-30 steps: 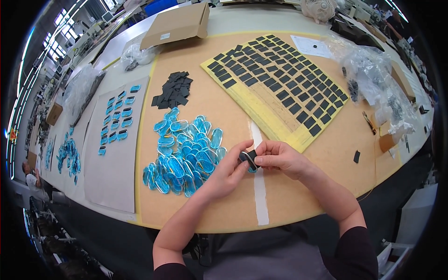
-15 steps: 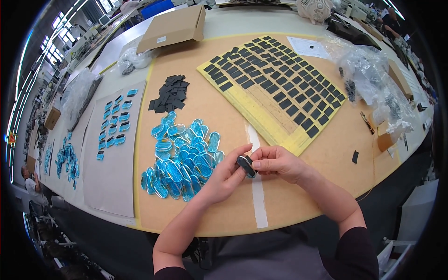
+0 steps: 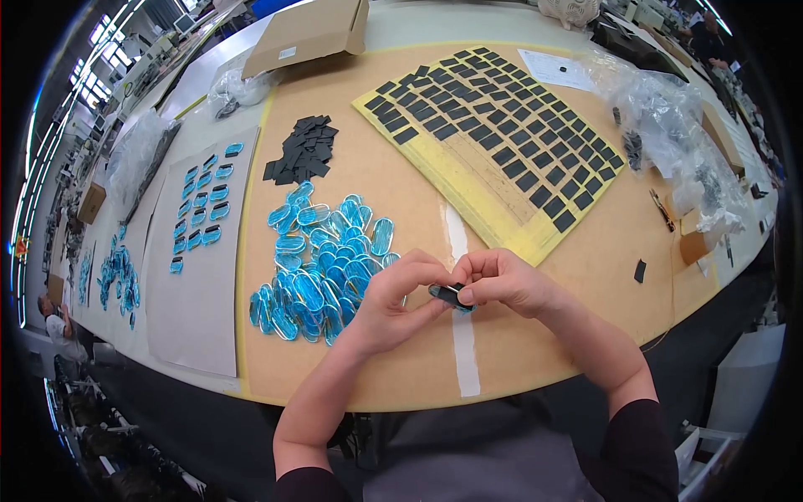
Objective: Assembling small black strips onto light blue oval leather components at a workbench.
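The left hand (image 3: 400, 299) pinches a small blue oval piece with a dark band across it (image 3: 450, 294) between thumb and fingers, while the right hand (image 3: 506, 284) presses thumb against fingertips on the other end of the same piece. Both grips are closed on it, just above the long white strip (image 3: 467, 360) that runs inward from the middle of the near edge of the large table with a tan paper cover (image 3: 401, 389). Just beside the left hand, toward the table's left edge, lies a heap of shiny translucent blue ovals with pale rims (image 3: 309, 289), and beyond it a loose pile of flat matte black rectangles (image 3: 303, 152). Farther left, a flat grey sheet (image 3: 194, 326) bears short rows of blue ovals with black bands (image 3: 211, 235). Past the hands, toward the table's far edge, a slanted yellow board (image 3: 485, 201) carries many black rectangles in rows, its lowest corner near the right hand. One lone black rectangle (image 3: 640, 270) lies near the table's right edge, below crumpled clear plastic bags (image 3: 669, 125).
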### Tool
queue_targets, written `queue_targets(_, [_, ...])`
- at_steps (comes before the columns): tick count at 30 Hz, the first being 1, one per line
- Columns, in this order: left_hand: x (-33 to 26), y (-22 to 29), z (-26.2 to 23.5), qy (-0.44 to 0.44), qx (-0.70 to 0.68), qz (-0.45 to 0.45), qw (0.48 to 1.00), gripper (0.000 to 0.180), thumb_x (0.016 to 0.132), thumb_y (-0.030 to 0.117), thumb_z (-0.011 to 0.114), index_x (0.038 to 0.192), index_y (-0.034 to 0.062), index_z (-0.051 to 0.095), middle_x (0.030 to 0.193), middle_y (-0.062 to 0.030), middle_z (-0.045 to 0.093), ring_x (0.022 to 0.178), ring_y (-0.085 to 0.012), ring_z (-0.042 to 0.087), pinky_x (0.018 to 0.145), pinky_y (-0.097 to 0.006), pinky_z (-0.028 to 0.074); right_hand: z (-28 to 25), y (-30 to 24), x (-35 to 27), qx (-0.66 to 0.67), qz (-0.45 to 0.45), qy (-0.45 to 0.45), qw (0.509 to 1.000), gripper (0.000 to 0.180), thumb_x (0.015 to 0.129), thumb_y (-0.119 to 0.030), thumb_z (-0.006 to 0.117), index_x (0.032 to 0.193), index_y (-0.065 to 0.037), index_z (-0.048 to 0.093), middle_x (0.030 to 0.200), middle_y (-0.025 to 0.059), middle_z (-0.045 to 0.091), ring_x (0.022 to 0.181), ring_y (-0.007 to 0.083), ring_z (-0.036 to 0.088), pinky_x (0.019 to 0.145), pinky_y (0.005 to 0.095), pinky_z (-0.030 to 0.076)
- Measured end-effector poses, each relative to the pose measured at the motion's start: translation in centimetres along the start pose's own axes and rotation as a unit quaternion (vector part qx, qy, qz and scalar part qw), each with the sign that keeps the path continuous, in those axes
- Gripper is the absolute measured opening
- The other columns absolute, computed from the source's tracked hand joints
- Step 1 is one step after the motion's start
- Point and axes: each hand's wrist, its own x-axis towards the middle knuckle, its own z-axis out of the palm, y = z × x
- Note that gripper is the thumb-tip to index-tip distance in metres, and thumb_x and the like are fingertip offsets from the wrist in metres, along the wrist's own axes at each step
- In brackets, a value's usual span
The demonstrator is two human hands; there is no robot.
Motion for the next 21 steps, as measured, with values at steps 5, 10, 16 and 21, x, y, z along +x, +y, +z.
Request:
queue_targets(5, [0.1, 1.2, -0.1, -0.046, 0.042, -0.019, 0.998, 0.023, 0.070, -0.003, 0.077, 0.091, 0.0049, 0.069, 0.090, -0.0081, 0.065, 0.081, -0.0192, 0.064, 0.067, -0.027, 0.050, 0.0, -0.3, -0.2, -0.009, 0.011, -0.010, 1.000, 0.018, 0.077, -0.011, 0.074, 0.089, -0.004, 0.064, 0.081, -0.0014, 0.063, 0.073, 0.0049, 0.056, 0.068, 0.0178, 0.042])
queue_targets(10, [-0.2, 0.8, 0.1, -0.023, 0.045, 0.006, 0.999, 0.024, 0.068, -0.003, 0.080, 0.086, 0.0047, 0.068, 0.087, -0.0083, 0.066, 0.078, -0.0186, 0.064, 0.064, -0.027, 0.050, 0.5, -0.4, -0.4, -0.015, -0.022, 0.008, 1.000, 0.015, 0.080, -0.009, 0.073, 0.091, -0.004, 0.063, 0.084, -0.0006, 0.064, 0.076, 0.0055, 0.058, 0.072, 0.0189, 0.044])
queue_targets(16, [-0.6, 0.4, 0.2, 0.046, 0.063, 0.024, 0.997, 0.022, 0.073, -0.007, 0.076, 0.089, 0.0025, 0.064, 0.092, -0.0112, 0.064, 0.081, -0.0182, 0.063, 0.066, -0.027, 0.050, 0.6, -0.3, -0.5, 0.024, -0.088, 0.037, 0.995, 0.018, 0.085, -0.008, 0.068, 0.101, -0.004, 0.061, 0.092, 0.0008, 0.064, 0.084, 0.0070, 0.059, 0.079, 0.0217, 0.046])
queue_targets(21, [-0.8, 0.4, 0.5, 0.153, 0.021, 0.034, 0.987, 0.022, 0.075, -0.005, 0.077, 0.090, 0.0019, 0.063, 0.091, -0.0122, 0.065, 0.080, -0.0193, 0.064, 0.065, -0.026, 0.050, 0.9, 0.4, -0.7, 0.019, -0.183, 0.052, 0.981, 0.021, 0.088, -0.006, 0.065, 0.108, -0.003, 0.058, 0.097, 0.0017, 0.062, 0.091, 0.0076, 0.058, 0.082, 0.0229, 0.046])
